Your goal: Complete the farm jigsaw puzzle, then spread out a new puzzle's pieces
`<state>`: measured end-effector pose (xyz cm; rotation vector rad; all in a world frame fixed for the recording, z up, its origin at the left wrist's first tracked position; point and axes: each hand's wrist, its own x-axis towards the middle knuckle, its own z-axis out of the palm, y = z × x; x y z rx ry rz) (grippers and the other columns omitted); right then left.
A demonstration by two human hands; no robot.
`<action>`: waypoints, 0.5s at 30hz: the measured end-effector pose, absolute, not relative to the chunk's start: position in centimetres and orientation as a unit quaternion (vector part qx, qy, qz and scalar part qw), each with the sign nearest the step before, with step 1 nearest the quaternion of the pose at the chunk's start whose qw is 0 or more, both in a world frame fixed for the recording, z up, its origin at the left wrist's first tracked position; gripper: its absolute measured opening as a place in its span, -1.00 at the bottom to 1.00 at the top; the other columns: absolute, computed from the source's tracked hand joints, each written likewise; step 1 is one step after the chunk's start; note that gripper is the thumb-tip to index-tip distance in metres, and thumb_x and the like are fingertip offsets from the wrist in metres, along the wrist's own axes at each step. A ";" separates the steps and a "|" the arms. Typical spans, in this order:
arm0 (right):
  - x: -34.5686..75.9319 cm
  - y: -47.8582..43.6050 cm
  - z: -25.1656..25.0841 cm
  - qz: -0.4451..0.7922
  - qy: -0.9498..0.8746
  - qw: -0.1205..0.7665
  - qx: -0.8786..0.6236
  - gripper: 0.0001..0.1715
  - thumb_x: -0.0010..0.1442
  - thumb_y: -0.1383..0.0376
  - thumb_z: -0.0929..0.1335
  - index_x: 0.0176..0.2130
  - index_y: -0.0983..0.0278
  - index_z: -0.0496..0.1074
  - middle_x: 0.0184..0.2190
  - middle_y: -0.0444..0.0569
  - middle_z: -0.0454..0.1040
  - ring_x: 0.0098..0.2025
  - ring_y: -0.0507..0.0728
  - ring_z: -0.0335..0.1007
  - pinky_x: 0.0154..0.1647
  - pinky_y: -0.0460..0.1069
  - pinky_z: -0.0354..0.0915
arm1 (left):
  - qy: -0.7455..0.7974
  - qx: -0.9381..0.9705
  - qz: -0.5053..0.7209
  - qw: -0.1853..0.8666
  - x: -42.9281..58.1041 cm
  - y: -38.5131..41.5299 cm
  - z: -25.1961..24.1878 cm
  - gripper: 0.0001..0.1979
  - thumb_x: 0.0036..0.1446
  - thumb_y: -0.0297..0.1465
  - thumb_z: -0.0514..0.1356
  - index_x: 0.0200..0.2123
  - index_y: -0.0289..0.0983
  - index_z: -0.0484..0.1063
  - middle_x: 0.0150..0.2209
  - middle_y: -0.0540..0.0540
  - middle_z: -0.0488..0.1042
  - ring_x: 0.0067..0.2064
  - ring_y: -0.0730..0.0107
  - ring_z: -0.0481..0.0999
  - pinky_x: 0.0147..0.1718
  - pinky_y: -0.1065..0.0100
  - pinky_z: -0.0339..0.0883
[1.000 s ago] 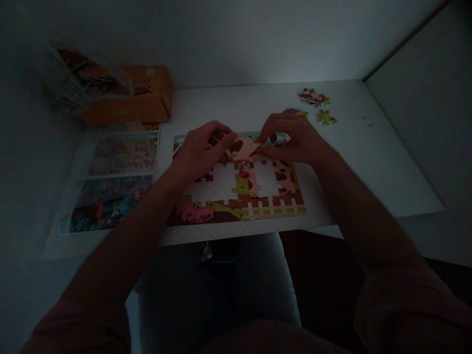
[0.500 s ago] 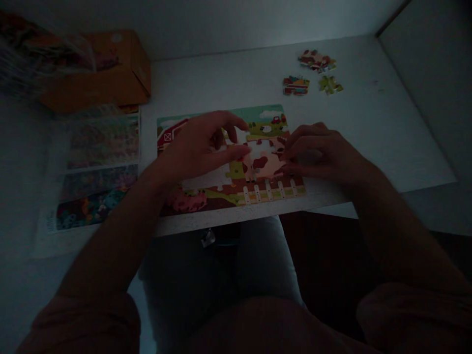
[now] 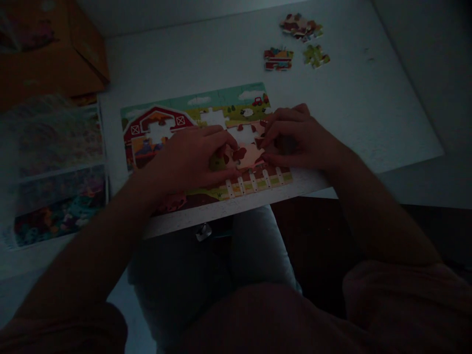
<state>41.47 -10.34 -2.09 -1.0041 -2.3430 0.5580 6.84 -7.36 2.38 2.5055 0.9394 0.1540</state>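
Both my hands sit over a farm jigsaw puzzle [image 3: 195, 110] with a red barn, a white fence and a pale board showing through several gaps. My left hand [image 3: 188, 160] and my right hand [image 3: 297, 137] pinch a pink puzzle piece with brown cow patches [image 3: 248, 155] from either side. This piece lies just above the fence row, over a gap. My left hand hides the puzzle's lower middle. Several loose puzzle pieces [image 3: 300, 27] lie in small clusters on the white table [image 3: 368, 108] beyond my right hand.
At the far left stand an orange cardboard box [image 3: 47, 54] and a printed picture sheet [image 3: 55, 167] under a glossy film. The table's front edge [image 3: 228, 211] runs just below the puzzle, with my knees beneath it.
The view has shifted, putting everything higher and further left. The cow piece now lies nearer the fence, and my left hand has moved down onto it from above the puzzle's middle.
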 end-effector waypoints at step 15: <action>41.6 -10.5 -2.2 0.196 -0.870 0.254 -0.373 -0.41 0.69 -0.34 0.48 0.05 0.07 0.72 0.14 0.00 0.74 0.35 0.50 0.69 0.44 0.38 0.23 | 0.353 0.913 0.065 0.192 7.4 -8.6 3.0 -0.62 0.55 -0.18 0.56 0.25 -0.22 0.69 0.12 -0.14 0.77 0.07 0.05 0.76 0.09 0.07 0.56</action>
